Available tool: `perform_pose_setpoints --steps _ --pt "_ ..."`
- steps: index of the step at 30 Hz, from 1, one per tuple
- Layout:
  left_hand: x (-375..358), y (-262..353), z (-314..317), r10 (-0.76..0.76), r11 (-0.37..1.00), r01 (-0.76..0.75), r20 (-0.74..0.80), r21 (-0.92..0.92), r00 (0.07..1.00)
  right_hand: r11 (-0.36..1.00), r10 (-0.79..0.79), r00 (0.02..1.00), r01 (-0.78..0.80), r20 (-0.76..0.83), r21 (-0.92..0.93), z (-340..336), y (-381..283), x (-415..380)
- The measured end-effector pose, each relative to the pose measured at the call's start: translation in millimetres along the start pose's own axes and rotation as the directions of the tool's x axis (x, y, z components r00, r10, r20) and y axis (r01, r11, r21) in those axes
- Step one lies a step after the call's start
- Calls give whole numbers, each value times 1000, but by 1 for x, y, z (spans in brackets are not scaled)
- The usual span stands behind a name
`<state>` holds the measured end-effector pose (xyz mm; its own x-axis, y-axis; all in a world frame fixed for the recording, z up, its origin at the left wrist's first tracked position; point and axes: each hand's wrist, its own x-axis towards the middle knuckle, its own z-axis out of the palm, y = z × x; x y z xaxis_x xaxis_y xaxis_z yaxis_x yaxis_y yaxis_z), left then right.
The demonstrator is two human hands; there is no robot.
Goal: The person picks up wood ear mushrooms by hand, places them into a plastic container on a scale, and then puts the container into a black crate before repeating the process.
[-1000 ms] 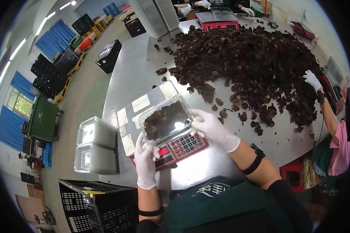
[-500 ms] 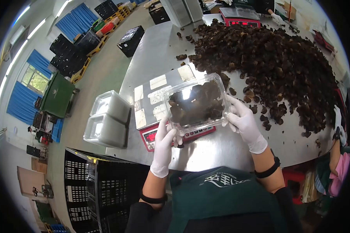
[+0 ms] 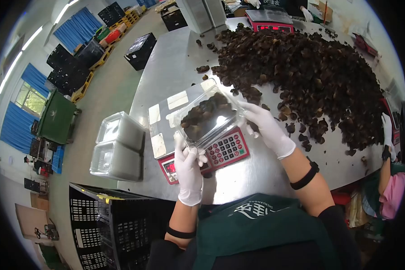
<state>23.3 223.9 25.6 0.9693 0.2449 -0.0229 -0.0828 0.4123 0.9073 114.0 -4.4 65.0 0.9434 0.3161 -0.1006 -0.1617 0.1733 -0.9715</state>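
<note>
A clear plastic clamshell box [image 3: 213, 123] holds dark brown, wrinkled pieces that look like wood ear mushrooms. It is tilted, with its lid shut over them. My left hand [image 3: 189, 166], in a white glove, grips the near left corner, fingers bent. My gloved right hand [image 3: 266, 128] holds the right side with its fingers against the edge. Below the box is a red digital scale [image 3: 227, 149] with a keypad; white labels are stuck on its flat plate [image 3: 159, 143]. Its red display is partly covered by my left hand.
A large heap of the same dark pieces [image 3: 301, 67] spreads over the metal table [image 3: 166, 72]. Stacked clear boxes [image 3: 117, 157] stand at the left edge, above a black crate [image 3: 126, 220]. Another red scale [image 3: 270, 24] is at the back. A co-worker's gloved hand [image 3: 387, 130] is far right.
The box has tipped, its right side rising away from me, and shifted slightly left. More of the scale's keypad shows. Both my hands still hold the box.
</note>
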Motion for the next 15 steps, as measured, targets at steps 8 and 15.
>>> perform_pose_setpoints --steps 8,15 --pt "0 32 -34 159 805 -103 -46 584 986 974 184 982 -188 -40 -129 -2 42 -15" --pt "104 48 -2 68 331 -91 73 939 995 979 165 974 -143 156 -143 19 37 -21"
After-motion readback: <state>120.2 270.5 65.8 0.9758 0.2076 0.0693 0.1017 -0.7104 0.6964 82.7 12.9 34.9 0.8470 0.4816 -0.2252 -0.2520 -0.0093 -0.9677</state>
